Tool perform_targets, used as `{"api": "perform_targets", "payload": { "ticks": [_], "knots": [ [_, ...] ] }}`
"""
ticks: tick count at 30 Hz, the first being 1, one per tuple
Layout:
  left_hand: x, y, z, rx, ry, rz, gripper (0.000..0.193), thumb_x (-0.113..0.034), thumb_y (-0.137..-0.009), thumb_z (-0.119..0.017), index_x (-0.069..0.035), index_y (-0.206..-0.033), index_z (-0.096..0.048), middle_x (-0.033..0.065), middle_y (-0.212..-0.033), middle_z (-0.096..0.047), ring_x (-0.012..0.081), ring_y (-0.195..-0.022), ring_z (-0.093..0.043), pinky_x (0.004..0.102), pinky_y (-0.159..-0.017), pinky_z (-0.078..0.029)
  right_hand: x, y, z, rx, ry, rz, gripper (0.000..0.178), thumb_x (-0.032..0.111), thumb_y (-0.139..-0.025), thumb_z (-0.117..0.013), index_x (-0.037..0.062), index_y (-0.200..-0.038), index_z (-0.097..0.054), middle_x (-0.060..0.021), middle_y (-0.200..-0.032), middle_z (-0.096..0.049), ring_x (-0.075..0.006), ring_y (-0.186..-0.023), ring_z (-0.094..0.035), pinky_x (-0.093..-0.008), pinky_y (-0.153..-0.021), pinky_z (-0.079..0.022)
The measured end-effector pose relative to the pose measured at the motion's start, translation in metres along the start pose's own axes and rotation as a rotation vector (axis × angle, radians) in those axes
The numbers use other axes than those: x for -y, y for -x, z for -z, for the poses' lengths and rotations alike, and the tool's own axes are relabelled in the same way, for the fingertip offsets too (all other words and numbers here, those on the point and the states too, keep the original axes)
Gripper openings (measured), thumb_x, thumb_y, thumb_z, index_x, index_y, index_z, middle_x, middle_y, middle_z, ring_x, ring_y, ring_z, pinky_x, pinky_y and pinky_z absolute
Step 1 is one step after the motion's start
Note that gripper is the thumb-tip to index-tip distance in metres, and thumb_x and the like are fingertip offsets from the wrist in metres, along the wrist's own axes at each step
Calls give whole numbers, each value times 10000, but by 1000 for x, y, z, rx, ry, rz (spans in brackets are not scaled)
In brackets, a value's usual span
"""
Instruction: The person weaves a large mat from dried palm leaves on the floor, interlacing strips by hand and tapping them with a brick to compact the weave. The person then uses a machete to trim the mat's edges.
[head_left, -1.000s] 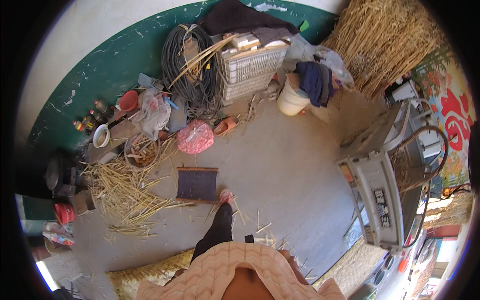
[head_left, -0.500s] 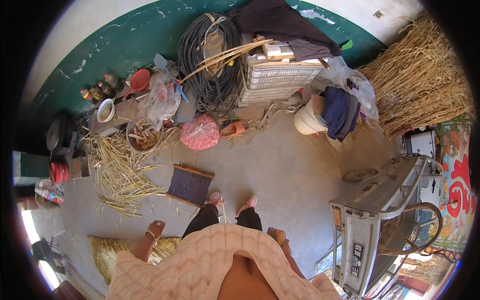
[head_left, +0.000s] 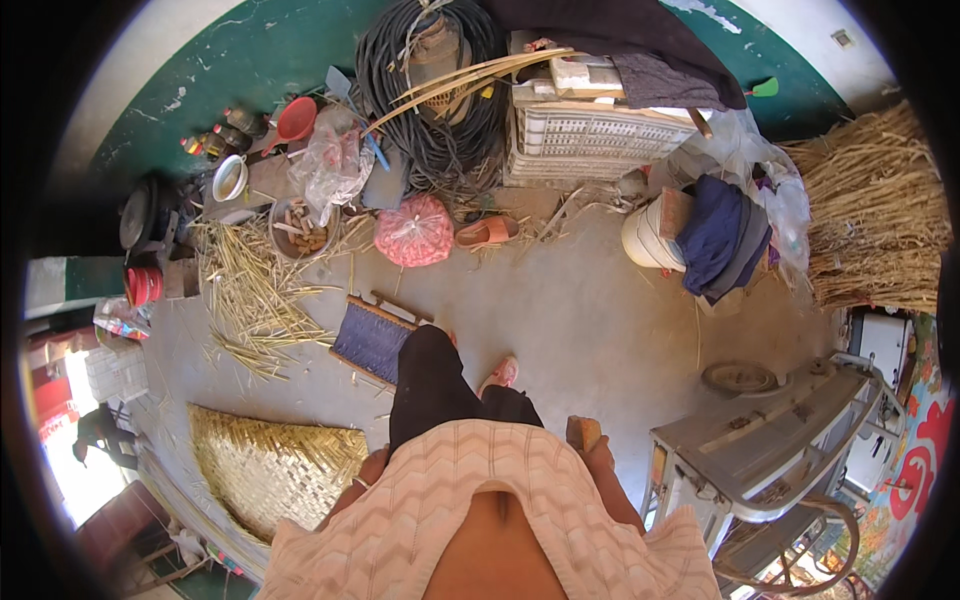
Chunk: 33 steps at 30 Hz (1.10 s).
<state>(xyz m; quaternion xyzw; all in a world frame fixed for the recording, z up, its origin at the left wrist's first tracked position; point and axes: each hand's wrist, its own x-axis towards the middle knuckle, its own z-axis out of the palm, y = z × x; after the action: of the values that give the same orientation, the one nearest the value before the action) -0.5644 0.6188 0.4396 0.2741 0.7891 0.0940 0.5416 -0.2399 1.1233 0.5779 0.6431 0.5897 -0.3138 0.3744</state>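
Note:
My right hand [head_left: 600, 456] is at my right side, closed around a brown block [head_left: 583, 433] that looks like wood; the fingers are partly hidden. My left hand [head_left: 374, 466] hangs close to my left thigh, beside the hem of my pale knitted top, with a bracelet at the wrist. Its fingers are mostly hidden. Left of my legs, a woven straw mat [head_left: 285, 470] lies on the floor. A low folding stool [head_left: 368, 342] with a dark woven seat stands just ahead of my left leg.
Loose straw strips [head_left: 255, 300] cover the floor ahead left. Beyond are a pink-filled plastic bag [head_left: 413, 231], an orange slipper [head_left: 487, 232], coiled black hose [head_left: 380, 90] and a white crate [head_left: 570, 140]. A bucket [head_left: 650, 238] and a grey metal cart [head_left: 760, 430] are on the right.
My left hand has come in from over the mat to my thigh. My left leg has stepped forward beside the stool. The view has turned left; the block stays in my right hand.

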Motion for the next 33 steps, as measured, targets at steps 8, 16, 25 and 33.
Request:
{"api": "perform_targets", "payload": {
  "ticks": [8,16,25,33],
  "knots": [
    [-207,-128,56,-107,648,193,892,-681,-912,-514,105,-1333,-520,277,-1295,-601,327,-1210,-594,410,-1025,-450,55,-40,129,-50,219,70,710,383,-727,-798,36,-1178,-373,-275,-1048,-677,-438,-1008,-665,-491,-866,-522],
    [-337,-222,199,122,312,497,1079,-592,-723,-770,9,-1489,-305,301,-1447,-435,428,-1308,-497,461,-1076,-437,151,-115,236,-230,188,313,677,338,-712,-783,45,-1177,-388,-317,-1028,-652,-505,-974,-629,-549,-814,-498],
    [-406,-277,170,84,368,784,1223,-584,-619,-855,-45,-1513,-218,196,-1436,-465,364,-1307,-507,463,-1035,-475,321,-248,265,-148,424,552,640,336,-768,-746,39,-1205,-384,-296,-1051,-648,-488,-1007,-631,-539,-844,-500],
    [-454,-330,123,91,455,956,1153,-495,-602,-903,-19,-1435,-265,198,-1404,-471,338,-1292,-511,454,-1028,-479,404,-331,240,-117,656,716,589,320,-775,-760,62,-1189,-430,-223,-1047,-647,-419,-973,-664,-521,-830,-534]
  ]
}}
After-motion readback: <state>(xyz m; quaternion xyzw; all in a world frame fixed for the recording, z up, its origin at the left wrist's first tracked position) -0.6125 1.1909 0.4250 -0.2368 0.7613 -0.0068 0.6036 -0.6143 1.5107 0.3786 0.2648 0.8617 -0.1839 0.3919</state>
